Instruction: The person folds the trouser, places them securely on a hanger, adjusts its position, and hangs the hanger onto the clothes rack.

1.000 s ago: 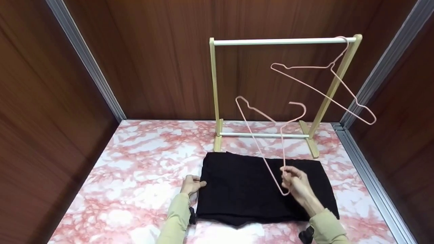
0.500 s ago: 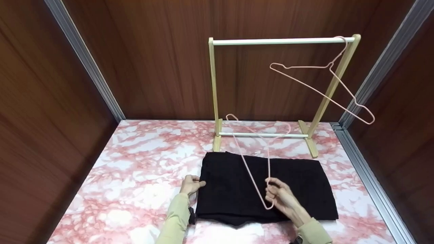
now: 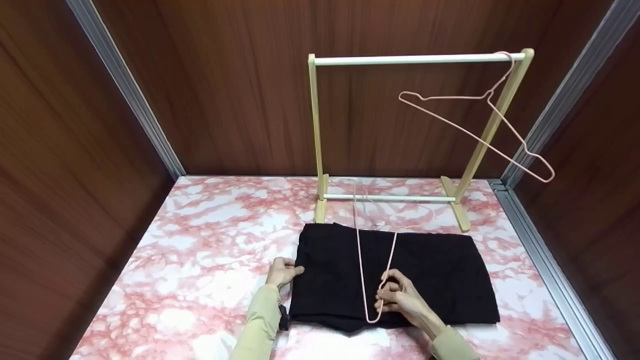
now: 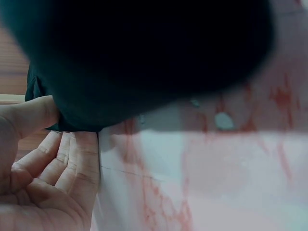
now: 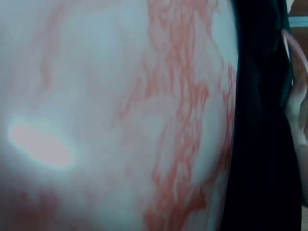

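A folded black garment (image 3: 325,287) lies on the marbled table in front of the rack. At its left edge my left hand (image 3: 283,272) pinches the cloth; in the left wrist view the thumb is above the edge and the fingers are beneath it. My right hand (image 3: 402,300) grips a pink wire clothes hanger (image 3: 360,255) near one end, over the middle of the garment. That end points toward me, and the hanger's far part with the hook overlaps the table by the rack. In the right wrist view the hand (image 5: 298,106) shows only partly at the right border.
A small clothes rack (image 3: 420,60) with wooden posts and white bars stands behind the garment. Another pink hanger (image 3: 460,129) hangs at the right end of its top bar. Brown wood-grain panels (image 3: 240,100) with metal corner profiles (image 3: 125,85) enclose the red-and-white table (image 3: 200,250).
My right hand has moved left and toward me with the hanger, which has tipped lower over the garment. The left hand has stayed at the garment's left edge.
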`<control>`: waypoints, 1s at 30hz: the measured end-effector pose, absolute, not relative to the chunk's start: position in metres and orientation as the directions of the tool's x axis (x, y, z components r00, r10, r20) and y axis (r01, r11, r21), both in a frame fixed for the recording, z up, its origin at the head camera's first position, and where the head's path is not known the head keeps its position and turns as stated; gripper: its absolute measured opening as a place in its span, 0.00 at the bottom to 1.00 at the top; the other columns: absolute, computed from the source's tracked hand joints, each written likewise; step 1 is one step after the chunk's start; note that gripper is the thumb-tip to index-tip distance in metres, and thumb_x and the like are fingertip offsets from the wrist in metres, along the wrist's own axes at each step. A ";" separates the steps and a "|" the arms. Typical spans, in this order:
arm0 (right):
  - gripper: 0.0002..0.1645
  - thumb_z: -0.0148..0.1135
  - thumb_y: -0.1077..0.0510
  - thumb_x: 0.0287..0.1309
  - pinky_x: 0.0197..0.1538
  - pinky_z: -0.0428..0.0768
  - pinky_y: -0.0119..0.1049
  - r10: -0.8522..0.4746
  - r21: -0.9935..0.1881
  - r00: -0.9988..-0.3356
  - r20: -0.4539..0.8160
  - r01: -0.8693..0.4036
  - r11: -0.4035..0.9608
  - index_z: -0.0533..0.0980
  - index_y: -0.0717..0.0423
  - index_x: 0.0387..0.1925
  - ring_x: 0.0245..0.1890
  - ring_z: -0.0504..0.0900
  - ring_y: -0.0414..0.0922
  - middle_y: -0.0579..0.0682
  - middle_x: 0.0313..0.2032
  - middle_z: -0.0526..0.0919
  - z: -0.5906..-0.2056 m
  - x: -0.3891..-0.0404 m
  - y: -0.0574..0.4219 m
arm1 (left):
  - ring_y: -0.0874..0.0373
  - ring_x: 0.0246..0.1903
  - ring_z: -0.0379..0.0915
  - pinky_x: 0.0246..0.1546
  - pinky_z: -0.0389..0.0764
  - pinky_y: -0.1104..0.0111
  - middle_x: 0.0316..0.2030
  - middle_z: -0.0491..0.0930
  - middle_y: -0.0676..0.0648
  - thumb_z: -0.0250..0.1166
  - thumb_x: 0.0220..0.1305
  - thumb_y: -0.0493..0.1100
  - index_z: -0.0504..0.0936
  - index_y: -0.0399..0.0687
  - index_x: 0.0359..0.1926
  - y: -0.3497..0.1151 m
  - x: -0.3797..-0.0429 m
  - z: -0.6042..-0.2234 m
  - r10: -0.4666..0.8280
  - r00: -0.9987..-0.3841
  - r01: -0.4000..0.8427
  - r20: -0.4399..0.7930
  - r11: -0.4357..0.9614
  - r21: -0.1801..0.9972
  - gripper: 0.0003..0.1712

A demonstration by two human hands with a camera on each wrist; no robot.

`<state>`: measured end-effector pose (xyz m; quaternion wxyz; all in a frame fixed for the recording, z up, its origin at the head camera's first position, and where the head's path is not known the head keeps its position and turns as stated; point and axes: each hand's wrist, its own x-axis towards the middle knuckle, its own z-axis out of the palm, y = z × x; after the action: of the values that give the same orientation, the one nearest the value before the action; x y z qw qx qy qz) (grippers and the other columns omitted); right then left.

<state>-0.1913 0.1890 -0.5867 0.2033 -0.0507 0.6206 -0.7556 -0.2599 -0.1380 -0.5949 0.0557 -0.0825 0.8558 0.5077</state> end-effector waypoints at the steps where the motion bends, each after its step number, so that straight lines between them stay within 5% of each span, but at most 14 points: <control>1: 0.21 0.59 0.72 0.61 0.36 0.88 0.38 -0.380 -0.959 -0.907 -0.181 0.249 -0.137 0.59 0.66 0.49 0.29 0.87 0.44 0.48 0.27 0.81 -0.587 -0.192 0.189 | 0.47 0.41 0.84 0.51 0.83 0.57 0.38 0.86 0.34 0.71 0.54 0.37 0.82 0.26 0.45 -0.138 -0.260 -0.595 -0.082 -0.981 -0.196 -0.178 0.472 0.859 0.20; 8: 0.23 0.64 0.71 0.56 0.39 0.89 0.43 -0.351 -0.967 -0.914 -0.202 0.242 -0.074 0.61 0.74 0.47 0.31 0.84 0.45 0.47 0.31 0.81 -0.588 -0.197 0.187 | 0.48 0.40 0.84 0.48 0.84 0.60 0.38 0.86 0.33 0.71 0.53 0.37 0.83 0.26 0.43 -0.137 -0.262 -0.595 -0.081 -0.980 -0.198 -0.181 0.459 0.866 0.18; 16: 0.25 0.66 0.69 0.56 0.31 0.87 0.36 -0.347 -0.981 -0.920 -0.184 0.193 0.007 0.63 0.82 0.46 0.24 0.84 0.42 0.44 0.25 0.81 -0.590 -0.201 0.188 | 0.47 0.40 0.84 0.49 0.84 0.59 0.37 0.86 0.34 0.71 0.53 0.37 0.82 0.26 0.43 -0.137 -0.262 -0.596 -0.086 -0.980 -0.199 -0.180 0.468 0.861 0.19; 30: 0.10 0.62 0.73 0.59 0.30 0.87 0.35 -0.499 -0.989 -0.863 -0.078 0.129 -0.068 0.68 0.75 0.37 0.24 0.86 0.41 0.50 0.28 0.86 -0.569 -0.205 0.170 | 0.47 0.40 0.84 0.49 0.84 0.59 0.37 0.86 0.33 0.72 0.53 0.37 0.82 0.26 0.43 -0.138 -0.260 -0.594 -0.089 -0.980 -0.198 -0.177 0.472 0.859 0.19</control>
<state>-0.2046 0.1702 -0.5686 0.2190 -0.1430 0.6466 -0.7166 -0.2600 -0.1375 -0.5943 0.0539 -0.0837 0.8561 0.5071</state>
